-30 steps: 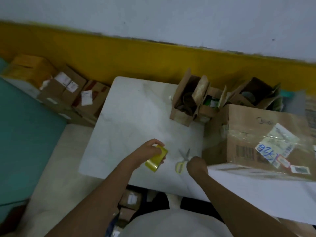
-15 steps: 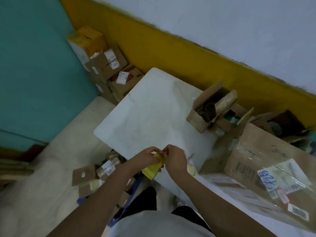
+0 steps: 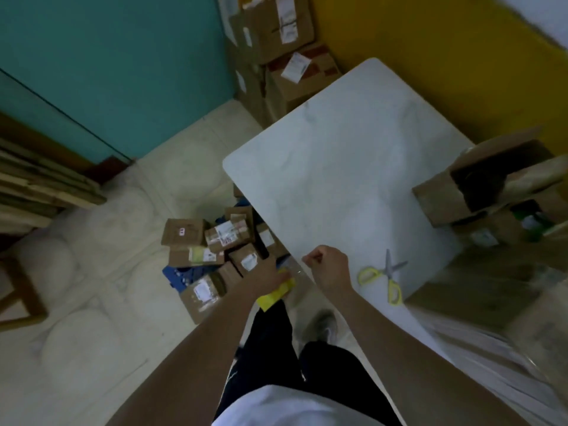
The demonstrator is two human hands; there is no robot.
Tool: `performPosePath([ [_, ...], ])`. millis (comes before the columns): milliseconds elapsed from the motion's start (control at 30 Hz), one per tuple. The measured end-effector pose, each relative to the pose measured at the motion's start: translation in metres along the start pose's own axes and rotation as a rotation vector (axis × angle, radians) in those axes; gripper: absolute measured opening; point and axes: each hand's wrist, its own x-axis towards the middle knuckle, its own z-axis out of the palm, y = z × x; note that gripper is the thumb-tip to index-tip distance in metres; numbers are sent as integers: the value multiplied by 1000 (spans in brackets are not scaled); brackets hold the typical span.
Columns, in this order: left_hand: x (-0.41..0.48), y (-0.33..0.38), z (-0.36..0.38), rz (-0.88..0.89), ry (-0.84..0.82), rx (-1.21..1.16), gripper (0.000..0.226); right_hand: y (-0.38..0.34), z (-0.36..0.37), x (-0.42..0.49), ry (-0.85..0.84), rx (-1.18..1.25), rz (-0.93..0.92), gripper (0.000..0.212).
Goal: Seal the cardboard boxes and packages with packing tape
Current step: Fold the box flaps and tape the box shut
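Observation:
My left hand (image 3: pixel 267 276) grips a yellow roll of packing tape (image 3: pixel 275 294) just off the near-left edge of the white table (image 3: pixel 338 167). My right hand (image 3: pixel 327 267) is curled above the table's edge, a short way right of the roll, and seems to pinch the clear tape end drawn from it. A pile of small cardboard packages (image 3: pixel 215 250) with white labels lies on the floor to the left of the table. A large brown box (image 3: pixel 479 290) wrapped in clear film stands on the table at the right.
Yellow-handled scissors (image 3: pixel 384 276) lie on the table right of my right hand. Open cardboard boxes (image 3: pixel 491 186) crowd the table's far right. Stacked labelled boxes (image 3: pixel 285 56) fill the corner by the teal and yellow walls. Wooden boards (image 3: pixel 40 182) lean at the left.
My view has swung left and down, showing the floor pile. Both hands with the roll have moved off the table's edge, and my right hand has drawn away from the roll.

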Motion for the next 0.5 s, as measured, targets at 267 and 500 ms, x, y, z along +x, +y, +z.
performPosePath([
  [267, 60, -20, 9, 96, -49, -207, 36, 10, 32, 43, 28, 0, 146, 11],
  [500, 77, -17, 5, 120, -113, -445, 41, 9, 31, 59, -15, -389, 52, 17],
])
